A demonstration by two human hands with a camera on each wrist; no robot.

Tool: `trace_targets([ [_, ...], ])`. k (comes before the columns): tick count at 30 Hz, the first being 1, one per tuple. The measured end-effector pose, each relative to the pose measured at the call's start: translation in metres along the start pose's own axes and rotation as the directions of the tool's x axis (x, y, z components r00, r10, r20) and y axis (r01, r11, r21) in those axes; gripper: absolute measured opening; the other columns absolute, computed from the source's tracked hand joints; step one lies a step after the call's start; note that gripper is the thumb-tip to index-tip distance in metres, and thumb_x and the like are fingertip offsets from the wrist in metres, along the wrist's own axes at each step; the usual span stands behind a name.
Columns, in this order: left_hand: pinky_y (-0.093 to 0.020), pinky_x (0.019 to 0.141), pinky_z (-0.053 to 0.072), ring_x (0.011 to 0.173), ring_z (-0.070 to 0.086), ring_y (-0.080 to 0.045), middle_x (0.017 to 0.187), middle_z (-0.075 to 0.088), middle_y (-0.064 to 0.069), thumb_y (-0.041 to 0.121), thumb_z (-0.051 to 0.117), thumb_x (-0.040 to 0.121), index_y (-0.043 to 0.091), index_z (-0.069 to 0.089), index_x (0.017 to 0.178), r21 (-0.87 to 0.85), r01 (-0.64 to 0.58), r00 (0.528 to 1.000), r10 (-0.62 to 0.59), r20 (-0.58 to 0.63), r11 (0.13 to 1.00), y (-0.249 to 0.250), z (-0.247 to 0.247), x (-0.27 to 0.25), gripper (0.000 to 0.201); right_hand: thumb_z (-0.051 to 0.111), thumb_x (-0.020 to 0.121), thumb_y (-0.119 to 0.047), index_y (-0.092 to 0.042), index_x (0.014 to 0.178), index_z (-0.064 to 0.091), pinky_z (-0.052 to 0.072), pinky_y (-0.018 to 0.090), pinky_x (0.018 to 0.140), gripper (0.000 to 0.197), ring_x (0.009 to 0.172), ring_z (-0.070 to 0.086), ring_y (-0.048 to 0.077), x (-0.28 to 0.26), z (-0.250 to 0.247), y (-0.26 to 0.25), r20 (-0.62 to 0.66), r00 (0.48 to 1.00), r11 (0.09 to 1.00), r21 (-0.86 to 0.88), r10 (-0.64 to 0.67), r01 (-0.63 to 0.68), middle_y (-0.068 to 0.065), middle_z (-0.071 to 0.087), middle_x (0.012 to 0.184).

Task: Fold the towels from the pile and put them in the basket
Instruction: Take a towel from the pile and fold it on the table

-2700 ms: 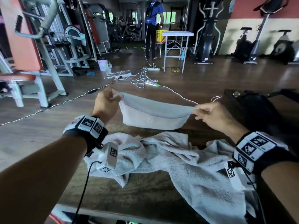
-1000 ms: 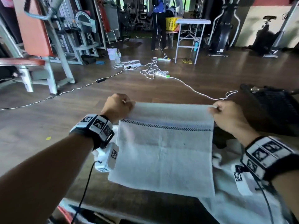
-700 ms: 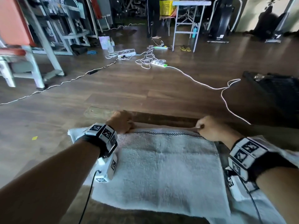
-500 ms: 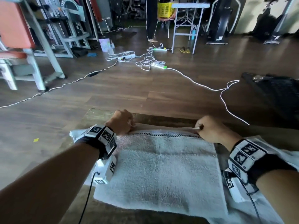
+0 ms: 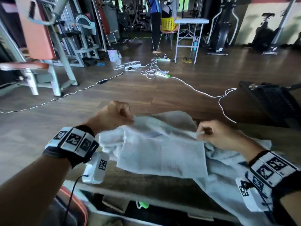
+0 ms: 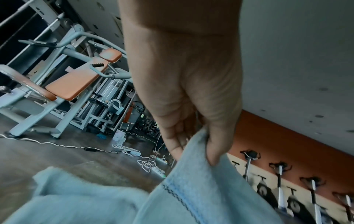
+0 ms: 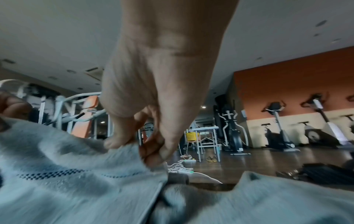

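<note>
- The table [image 5: 146,181] carries the towel [image 5: 162,154], which half a second ago lay flat and spread; now its far edge is lifted and drawn back toward six o'clock, the cloth bunching.
- The pile [image 5: 228,181] of other towels lies under and at four o'clock of it.
- The left hand [image 5: 112,116], earlier down on the table, is raised, thumb and fingers pinching the far left corner.
- The right hand [image 5: 218,136] pinches the far right corner, raised a little off the table.
- The dark basket [image 5: 273,103] sits at two o'clock.
</note>
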State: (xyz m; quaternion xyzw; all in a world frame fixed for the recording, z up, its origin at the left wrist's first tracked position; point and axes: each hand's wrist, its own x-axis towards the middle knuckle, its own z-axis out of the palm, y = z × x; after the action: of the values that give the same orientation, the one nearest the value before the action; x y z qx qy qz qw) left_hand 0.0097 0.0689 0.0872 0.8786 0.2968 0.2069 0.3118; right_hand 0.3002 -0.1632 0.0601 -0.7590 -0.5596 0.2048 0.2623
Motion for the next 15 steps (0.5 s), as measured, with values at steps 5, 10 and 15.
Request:
trace_targets([
  [5,-0.018,0.065,0.046,0.069,0.062,0.003,0.075,0.069,0.011,0.015,0.082,0.075,0.020,0.065,0.070,0.241,0.005,0.935,-0.090,0.343,0.971,-0.006,0.021,-0.097,0.018,0.075,0.087,-0.025,-0.026,0.075,0.069,0.047,0.020,0.063,0.014,0.063,0.059,-0.003,-0.076,0.043,-0.002,0.342,0.939,0.991,-0.130,0.033,0.013,-0.013,0.068,0.070],
  [10,-0.019,0.067,0.049,0.071,0.060,0.006,0.072,0.063,0.018,0.023,0.082,0.073,0.024,0.065,0.074,0.192,0.033,0.898,-0.113,0.426,0.981,-0.010,0.051,-0.149,0.017,0.075,0.084,-0.016,-0.024,0.066,0.059,0.045,0.029,0.064,0.025,0.066,0.056,0.006,-0.085,0.065,-0.001,-0.034,0.994,0.992,-0.074,-0.108,0.105,-0.008,0.060,0.071],
  [15,-0.014,0.061,0.042,0.068,0.059,0.005,0.073,0.063,0.014,0.020,0.081,0.072,0.026,0.063,0.071,0.152,0.112,0.921,-0.160,0.355,0.982,-0.011,0.064,-0.154,0.019,0.075,0.080,-0.020,-0.028,0.069,0.058,0.049,0.039,0.076,0.022,0.082,0.055,0.018,-0.037,0.071,-0.014,-0.197,0.960,0.967,-0.195,-0.199,0.161,-0.008,0.054,0.081],
])
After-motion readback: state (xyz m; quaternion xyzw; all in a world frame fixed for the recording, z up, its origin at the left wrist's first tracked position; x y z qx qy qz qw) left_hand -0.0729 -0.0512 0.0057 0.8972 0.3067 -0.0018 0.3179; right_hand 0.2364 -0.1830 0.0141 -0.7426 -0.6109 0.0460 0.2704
